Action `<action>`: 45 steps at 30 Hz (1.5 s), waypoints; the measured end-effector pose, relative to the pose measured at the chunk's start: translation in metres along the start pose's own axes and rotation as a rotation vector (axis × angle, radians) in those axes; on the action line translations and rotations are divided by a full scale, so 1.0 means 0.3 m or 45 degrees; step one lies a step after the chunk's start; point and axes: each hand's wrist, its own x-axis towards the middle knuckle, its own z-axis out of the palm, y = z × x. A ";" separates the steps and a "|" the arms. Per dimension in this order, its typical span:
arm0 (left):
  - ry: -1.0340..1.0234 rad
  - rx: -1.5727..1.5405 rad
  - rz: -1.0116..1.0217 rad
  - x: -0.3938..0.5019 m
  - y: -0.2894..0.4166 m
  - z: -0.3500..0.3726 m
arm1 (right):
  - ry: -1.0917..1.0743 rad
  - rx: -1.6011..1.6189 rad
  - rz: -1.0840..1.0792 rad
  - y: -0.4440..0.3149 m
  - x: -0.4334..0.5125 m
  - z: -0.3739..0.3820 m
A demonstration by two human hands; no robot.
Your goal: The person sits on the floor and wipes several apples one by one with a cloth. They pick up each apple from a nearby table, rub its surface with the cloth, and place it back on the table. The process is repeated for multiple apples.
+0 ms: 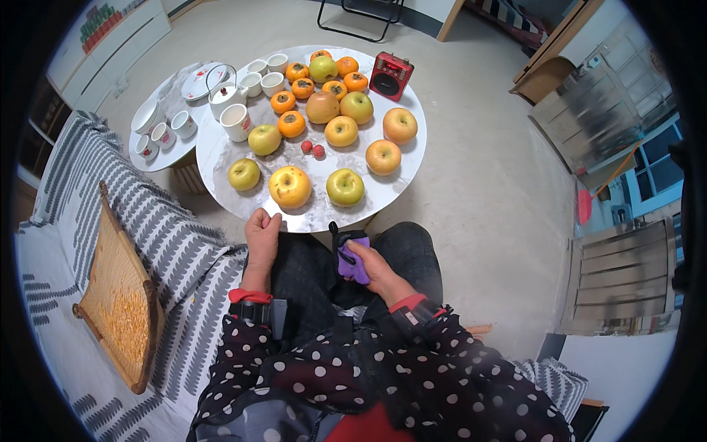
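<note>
My left hand (262,238) is curled into a loose fist at the front edge of the round marble-patterned table (218,190); nothing shows in it. Over my lap, my right hand (375,268) grips a bunched purple cloth (353,264) with black trim and a black hanging loop. Closest to my left hand on the tabletop is a large yellow apple (290,187). A green apple (345,187) sits to its right and a smaller greenish apple (244,174) to its left. Two small red fruits (312,149) lie near the middle, with several orange persimmons (291,124) farther back.
Behind the fruit stand a red radio (391,76), a white teapot (226,96) and several white cups (272,83). A lower side table (165,160) holds more cups and plates. On the sofa (188,287) to my left rests a woven tray (110,259) of yellow kernels.
</note>
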 end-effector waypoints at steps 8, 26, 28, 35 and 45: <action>0.010 0.046 0.003 0.007 -0.024 -0.007 | 0.025 -0.002 -0.015 0.003 -0.003 0.004; -0.018 -0.031 0.123 0.016 -0.052 -0.008 | 0.018 -0.019 -0.049 0.009 -0.002 0.010; -0.026 -0.039 0.065 0.014 -0.050 -0.009 | 0.034 -0.018 -0.046 0.009 -0.003 0.013; -0.018 -0.036 -0.029 0.020 -0.054 -0.009 | 0.030 -0.020 -0.037 0.014 0.005 0.007; -0.037 -0.121 0.007 0.014 -0.042 -0.007 | 0.016 -0.028 -0.027 0.027 0.020 -0.005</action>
